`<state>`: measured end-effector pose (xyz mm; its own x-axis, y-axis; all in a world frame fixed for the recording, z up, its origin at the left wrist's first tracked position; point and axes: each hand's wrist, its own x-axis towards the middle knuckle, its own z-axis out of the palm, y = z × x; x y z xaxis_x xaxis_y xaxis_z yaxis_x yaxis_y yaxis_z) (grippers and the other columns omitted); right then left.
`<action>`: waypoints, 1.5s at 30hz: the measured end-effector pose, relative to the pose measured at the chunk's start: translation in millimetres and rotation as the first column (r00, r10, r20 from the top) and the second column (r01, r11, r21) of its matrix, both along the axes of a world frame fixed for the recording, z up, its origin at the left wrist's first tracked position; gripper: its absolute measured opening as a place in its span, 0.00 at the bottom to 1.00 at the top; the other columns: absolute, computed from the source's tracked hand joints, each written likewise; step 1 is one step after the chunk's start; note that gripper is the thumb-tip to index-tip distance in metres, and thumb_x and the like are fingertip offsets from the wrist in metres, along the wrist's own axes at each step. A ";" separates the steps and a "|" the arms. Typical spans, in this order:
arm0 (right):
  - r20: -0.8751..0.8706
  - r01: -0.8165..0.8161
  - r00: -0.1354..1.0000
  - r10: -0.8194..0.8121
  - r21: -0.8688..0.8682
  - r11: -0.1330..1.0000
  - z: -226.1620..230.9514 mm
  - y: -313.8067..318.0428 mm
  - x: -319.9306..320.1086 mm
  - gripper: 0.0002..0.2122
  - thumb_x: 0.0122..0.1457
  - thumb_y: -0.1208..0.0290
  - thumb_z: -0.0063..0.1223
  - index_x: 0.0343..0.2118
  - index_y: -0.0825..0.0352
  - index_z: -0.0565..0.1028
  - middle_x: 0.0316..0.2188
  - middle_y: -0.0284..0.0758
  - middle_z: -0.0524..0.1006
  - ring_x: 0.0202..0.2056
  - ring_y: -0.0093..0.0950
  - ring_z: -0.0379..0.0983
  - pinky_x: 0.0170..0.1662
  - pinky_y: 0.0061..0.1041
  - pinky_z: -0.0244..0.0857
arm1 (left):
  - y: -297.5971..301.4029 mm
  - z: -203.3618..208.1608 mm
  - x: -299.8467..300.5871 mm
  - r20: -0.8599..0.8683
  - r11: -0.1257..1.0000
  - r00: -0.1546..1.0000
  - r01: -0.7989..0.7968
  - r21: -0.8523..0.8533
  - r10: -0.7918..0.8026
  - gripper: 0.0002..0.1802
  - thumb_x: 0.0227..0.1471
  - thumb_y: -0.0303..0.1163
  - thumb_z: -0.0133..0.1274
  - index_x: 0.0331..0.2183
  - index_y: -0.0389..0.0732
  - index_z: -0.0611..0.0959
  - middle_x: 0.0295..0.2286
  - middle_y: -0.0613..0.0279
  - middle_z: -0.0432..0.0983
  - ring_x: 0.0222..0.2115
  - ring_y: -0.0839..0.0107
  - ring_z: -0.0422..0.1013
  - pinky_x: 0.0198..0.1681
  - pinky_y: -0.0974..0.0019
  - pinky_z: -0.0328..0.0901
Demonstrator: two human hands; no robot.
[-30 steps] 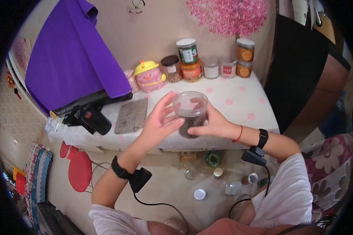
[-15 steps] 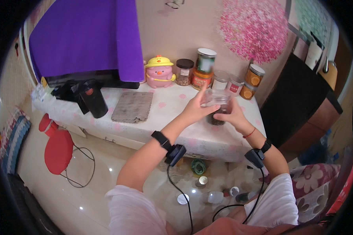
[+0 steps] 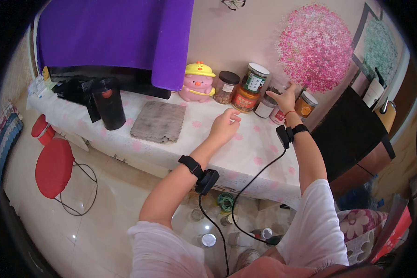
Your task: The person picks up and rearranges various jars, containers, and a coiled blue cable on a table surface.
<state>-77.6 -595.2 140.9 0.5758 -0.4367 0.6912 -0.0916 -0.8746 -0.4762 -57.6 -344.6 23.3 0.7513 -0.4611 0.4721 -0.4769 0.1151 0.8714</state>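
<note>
The surface (image 3: 264,143), a long counter under a pale cloth with pink flowers, carries everything here. At its back stands a dark screen under a purple cover (image 3: 116,37); in front of that are a tall black canister (image 3: 109,103) and a grey cloth (image 3: 158,121) lying flat. Toward the right stand a pink duck figure (image 3: 198,83) and a cluster of jars against the wall. The right hand (image 3: 285,98) is raised with fingers spread wide at that cluster, reaching over a clear glass jar (image 3: 275,88) set between the green-labelled jar (image 3: 254,78) and the orange-lidded jar (image 3: 305,104); whether the palm touches the glass or hovers just off it cannot be told from this angle. The left hand (image 3: 224,127) rests on the cloth-covered surface, fingers curled loosely, holding nothing. To handle the clear jar cleanly, the fingers should wrap its wall from above and beside, clear of the neighbouring lids, since the jars stand close together and one nudge could tip another.
</note>
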 end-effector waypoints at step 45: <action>0.277 -0.067 0.955 0.103 -0.136 0.988 -82.9 -14.0 -78.0 0.45 0.37 0.60 0.70 0.57 0.73 0.55 0.51 0.51 0.66 0.55 0.45 0.61 0.58 0.40 0.55 | -10.9 -74.3 -209.5 -0.166 0.430 0.735 0.547 0.718 -0.658 0.10 0.49 0.22 0.51 0.37 0.39 0.75 0.35 0.52 0.74 0.35 0.56 0.73 0.38 0.61 0.68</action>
<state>-155.7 -609.2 58.0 0.3801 -0.2955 0.8764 0.1082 -0.9269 -0.3595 -267.1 -355.5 -51.0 0.1101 -0.9845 -0.1367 -0.6371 -0.1755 0.7505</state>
